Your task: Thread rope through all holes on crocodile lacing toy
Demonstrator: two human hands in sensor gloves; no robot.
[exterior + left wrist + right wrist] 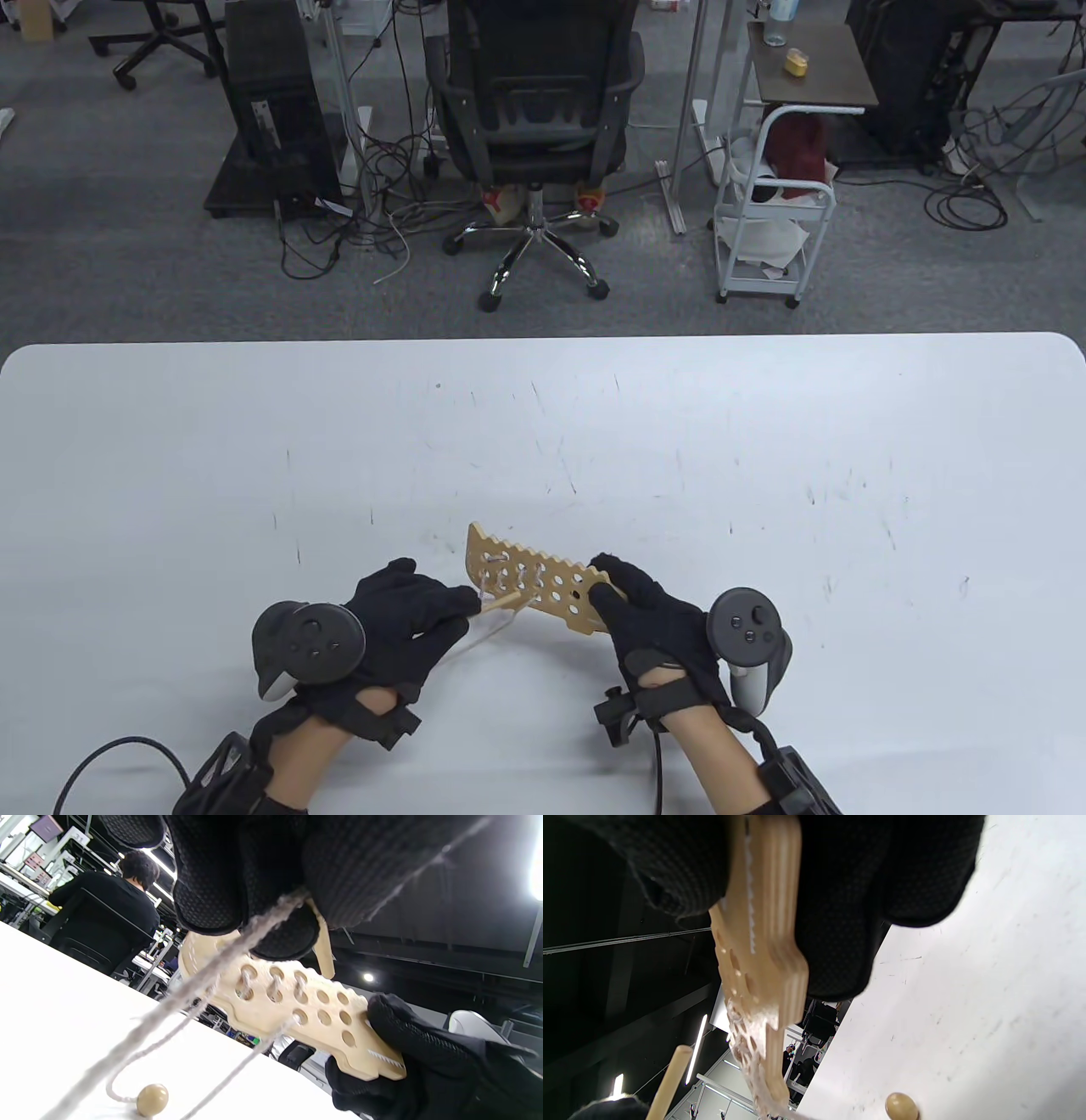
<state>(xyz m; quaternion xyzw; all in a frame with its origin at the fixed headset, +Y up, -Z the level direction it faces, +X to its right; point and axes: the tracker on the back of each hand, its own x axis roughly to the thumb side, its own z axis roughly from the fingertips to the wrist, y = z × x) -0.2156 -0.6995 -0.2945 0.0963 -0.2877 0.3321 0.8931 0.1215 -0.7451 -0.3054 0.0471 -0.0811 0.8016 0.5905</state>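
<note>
The wooden crocodile lacing toy (534, 581) (297, 1005) (757, 955) is held above the table near its front edge. My right hand (632, 607) grips its right end. My left hand (441, 607) pinches the wooden needle (506, 602) (668, 1084) at the toy's left part. The pale rope (484, 632) (203, 982) laces through several holes at the left and hangs to the table. In the wrist views its end bead (152, 1099) (901, 1107) lies on the table.
The white table (764, 475) stretches wide around the hands. Beyond its far edge stand an office chair (534, 127), a white cart (776, 204) and cables on the floor. A person in black (106, 912) sits in the background.
</note>
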